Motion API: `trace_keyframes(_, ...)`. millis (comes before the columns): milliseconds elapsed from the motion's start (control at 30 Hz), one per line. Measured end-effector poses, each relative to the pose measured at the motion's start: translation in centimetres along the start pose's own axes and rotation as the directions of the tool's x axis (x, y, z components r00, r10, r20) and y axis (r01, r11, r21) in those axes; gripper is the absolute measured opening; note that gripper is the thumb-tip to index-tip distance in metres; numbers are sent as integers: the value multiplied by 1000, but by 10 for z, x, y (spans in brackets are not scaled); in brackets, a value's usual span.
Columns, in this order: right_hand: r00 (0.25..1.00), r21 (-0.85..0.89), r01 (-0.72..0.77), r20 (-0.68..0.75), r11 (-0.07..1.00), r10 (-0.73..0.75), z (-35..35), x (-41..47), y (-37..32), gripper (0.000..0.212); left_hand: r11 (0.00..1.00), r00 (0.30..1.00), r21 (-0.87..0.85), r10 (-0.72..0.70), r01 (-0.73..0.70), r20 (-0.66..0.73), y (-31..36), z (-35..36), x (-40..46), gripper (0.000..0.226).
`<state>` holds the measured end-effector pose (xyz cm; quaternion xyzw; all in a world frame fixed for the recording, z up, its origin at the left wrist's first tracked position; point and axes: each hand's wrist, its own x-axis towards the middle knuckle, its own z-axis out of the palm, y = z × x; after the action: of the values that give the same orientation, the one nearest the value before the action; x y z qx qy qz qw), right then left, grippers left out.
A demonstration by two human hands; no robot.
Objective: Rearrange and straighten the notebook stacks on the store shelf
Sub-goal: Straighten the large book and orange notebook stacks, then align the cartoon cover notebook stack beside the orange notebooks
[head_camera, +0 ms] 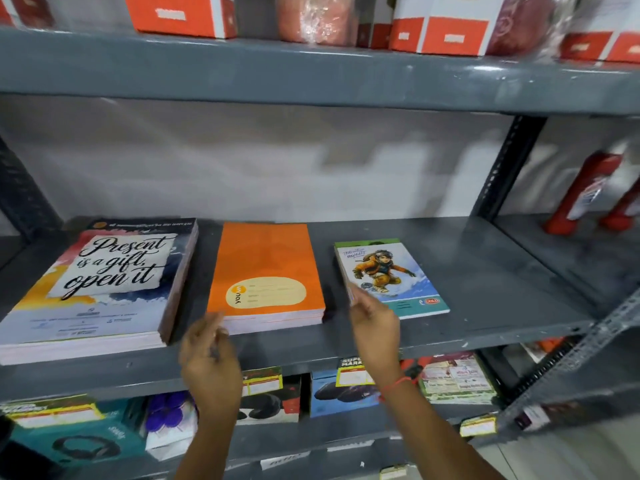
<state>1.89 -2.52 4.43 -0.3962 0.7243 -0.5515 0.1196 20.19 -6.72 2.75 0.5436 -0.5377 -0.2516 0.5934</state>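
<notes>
Three notebook stacks lie on the grey middle shelf (485,265). At the left is a thick stack topped by a "Present is a gift, open it" cover (100,282). An orange stack (266,275) sits in the middle. A thin stack with a cartoon snowboarder cover (393,277) lies to its right, slightly skewed. My left hand (209,355) hovers just off the front left corner of the orange stack, fingers loosely apart and blurred, holding nothing. My right hand (374,323) has its fingertips at the left front edge of the snowboarder stack.
Orange-and-white boxes (180,15) and wrapped goods fill the shelf above. Red bottles (585,192) stand at the far right of the neighbouring shelf. Boxed products with price tags (263,382) sit on the shelf below. A slotted upright post (502,168) stands right of the notebooks.
</notes>
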Motion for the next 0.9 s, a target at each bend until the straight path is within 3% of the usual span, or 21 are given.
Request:
trace_keyframes(100,972,0,-34,-231,999,33,-45,19,17,35,962,954,-26,272,-270,124,17,32,-31,31)
trace_keyframes(233,937,134,-144,-301,980,179,-90,38,38,44,975,860,-105,221,-195,459,43,83,-60,37)
trace_keyframes(333,947,205,-250,-153,946,283,-106,44,52,51,1000,754,13,1,-12,657,52,117,-71,55)
trace_keyframes(433,972,196,-234,48,952,229,-105,39,66,51,989,702,63,-141,136,698,49,129,-70,56)
trace_keyframes(700,922,249,-260,352,933,163,-129,62,101,64,935,664,-9,-245,354,706,51,127,-66,66)
trace_keyframes(900,896,239,-231,431,943,110,-138,72,104,55,930,660,4,-263,366,703,52,128,-68,57)
